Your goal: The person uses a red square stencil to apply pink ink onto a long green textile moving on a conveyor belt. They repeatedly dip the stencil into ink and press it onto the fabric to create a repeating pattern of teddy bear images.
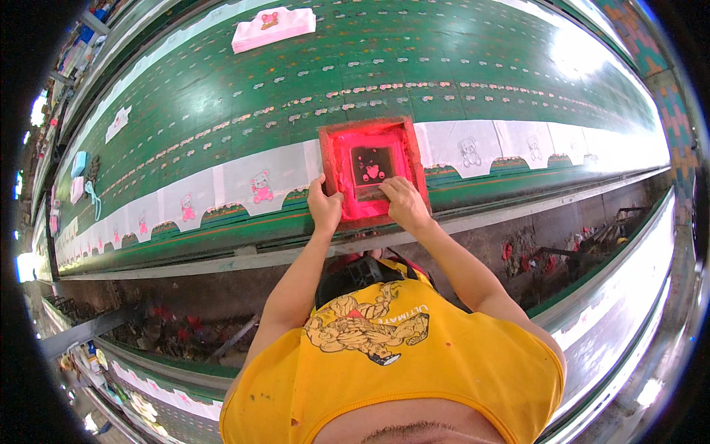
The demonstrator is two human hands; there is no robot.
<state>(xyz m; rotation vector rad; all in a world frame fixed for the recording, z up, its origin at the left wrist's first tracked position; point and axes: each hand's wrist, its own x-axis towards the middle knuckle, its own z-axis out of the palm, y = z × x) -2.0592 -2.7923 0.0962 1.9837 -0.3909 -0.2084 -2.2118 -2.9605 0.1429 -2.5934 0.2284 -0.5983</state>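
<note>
A red-stained printing screen frame point(416, 159) lies over a row of white cloth pieces point(518, 137) near the table's front edge. My left hand point(324, 207) is closed round its left side, the thumb over the rim. Inside the frame, my right hand point(405, 205) pinches a narrow squeegee point(366, 194) lying across the lower part of the mesh. The dark mesh window point(366, 159) above it shows pink heart and paw shapes. Left of the frame, the cloths carry bears with pink filled in, such as the nearest pink bear point(261, 189). To the right, an outlined bear point(468, 152) has no pink.
The long green table point(200, 96) bears rows of small printed marks. A stack of pink cloths point(274, 31) stands at the back, with one loose cloth piece point(118, 123) farther left. A metal rail point(510, 211) runs along the front edge. Another table point(629, 296) is behind me.
</note>
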